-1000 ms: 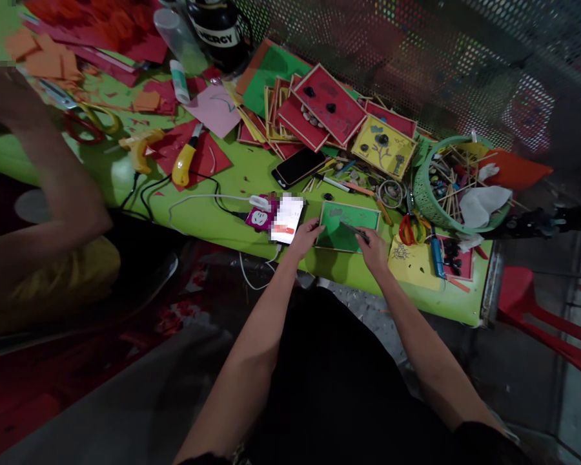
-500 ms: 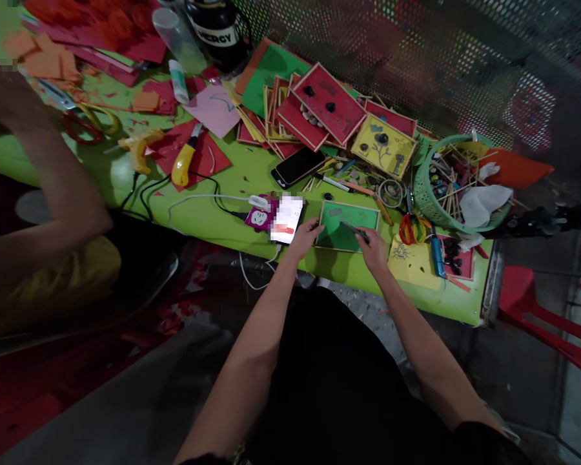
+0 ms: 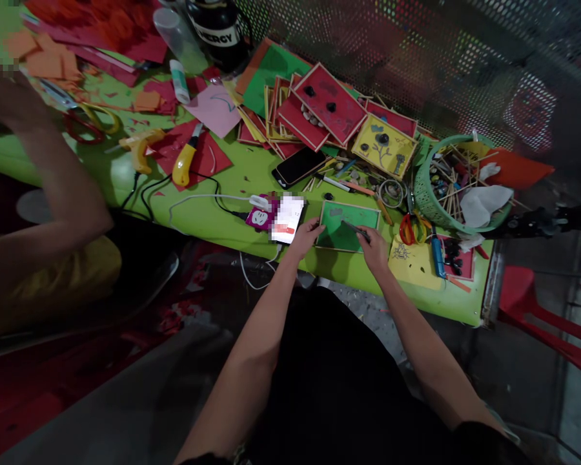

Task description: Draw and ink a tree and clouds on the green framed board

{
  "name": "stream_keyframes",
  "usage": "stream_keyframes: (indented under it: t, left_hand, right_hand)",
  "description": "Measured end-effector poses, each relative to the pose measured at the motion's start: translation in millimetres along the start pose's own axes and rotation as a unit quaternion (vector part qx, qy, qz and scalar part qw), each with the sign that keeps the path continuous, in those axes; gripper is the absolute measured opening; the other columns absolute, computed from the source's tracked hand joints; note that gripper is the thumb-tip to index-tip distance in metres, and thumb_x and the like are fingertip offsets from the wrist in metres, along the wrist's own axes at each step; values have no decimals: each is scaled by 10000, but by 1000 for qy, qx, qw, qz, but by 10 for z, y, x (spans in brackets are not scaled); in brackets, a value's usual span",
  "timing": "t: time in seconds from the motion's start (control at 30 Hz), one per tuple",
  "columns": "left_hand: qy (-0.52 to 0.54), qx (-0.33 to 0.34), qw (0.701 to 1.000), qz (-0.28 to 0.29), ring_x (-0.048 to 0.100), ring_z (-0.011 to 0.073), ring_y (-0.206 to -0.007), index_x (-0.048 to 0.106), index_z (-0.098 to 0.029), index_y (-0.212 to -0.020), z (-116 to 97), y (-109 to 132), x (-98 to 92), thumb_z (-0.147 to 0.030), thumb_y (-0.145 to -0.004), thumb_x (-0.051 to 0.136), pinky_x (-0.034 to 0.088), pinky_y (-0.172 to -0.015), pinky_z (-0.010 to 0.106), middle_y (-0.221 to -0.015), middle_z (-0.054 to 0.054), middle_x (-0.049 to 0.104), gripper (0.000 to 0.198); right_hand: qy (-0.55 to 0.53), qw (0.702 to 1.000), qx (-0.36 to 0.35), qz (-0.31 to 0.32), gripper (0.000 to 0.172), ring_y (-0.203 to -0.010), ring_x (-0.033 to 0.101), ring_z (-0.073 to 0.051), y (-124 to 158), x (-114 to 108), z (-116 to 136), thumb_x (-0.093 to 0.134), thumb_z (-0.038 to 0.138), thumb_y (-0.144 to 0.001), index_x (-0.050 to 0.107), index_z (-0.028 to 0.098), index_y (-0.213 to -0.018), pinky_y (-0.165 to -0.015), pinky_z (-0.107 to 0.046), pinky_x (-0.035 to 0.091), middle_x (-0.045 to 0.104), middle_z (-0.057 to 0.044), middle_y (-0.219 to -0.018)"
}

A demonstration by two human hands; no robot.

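A green card [image 3: 339,236] with a thin wooden border and a grey drawn mark near its top lies on the table. My left hand [image 3: 306,239] pinches its left edge between thumb and fingers. In my right hand [image 3: 375,247] is a slim dark pen [image 3: 354,228], closed in the fingers, its tip on or just over the middle of the card. Beside my left hand a lit phone [image 3: 287,218] rests on a purple power block [image 3: 257,218]. Right of the card lie scissors [image 3: 413,229] and a yellow sheet [image 3: 416,265] with a drawing.
Framed cards [image 3: 326,106] are piled at the back, near a dark phone [image 3: 299,166]. A green basket [image 3: 428,200] holds sticks. A glue gun [image 3: 142,150], a yellow cutter [image 3: 184,165] and cables lie leftward. Another person's arm [image 3: 61,155] reaches in at left.
Almost nothing differs. The pen tip has shifted very slightly on the green card; my left hand stays at its edge.
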State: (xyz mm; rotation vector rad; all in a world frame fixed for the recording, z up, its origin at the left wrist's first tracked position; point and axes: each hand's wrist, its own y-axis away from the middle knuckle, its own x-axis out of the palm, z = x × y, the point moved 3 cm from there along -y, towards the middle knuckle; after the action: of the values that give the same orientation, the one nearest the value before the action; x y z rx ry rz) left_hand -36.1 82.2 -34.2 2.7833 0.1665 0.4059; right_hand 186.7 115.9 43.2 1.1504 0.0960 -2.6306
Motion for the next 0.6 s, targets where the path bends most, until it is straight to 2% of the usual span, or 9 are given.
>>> stream_keyframes:
  t: [0.6]
  left_hand:
    - [10,-4,1000,-2,665,264,-1004,746,-156,-1116,-27,14,5,-504,-746,783,501,-958,406,-1039,76,760,508]
  right_hand:
    - [7,1000,-4,-5,325,-1056,679,-278,-25,-45,9,507,387,-989,726,212,-1153,-950,-426,531,754,-111,-1148]
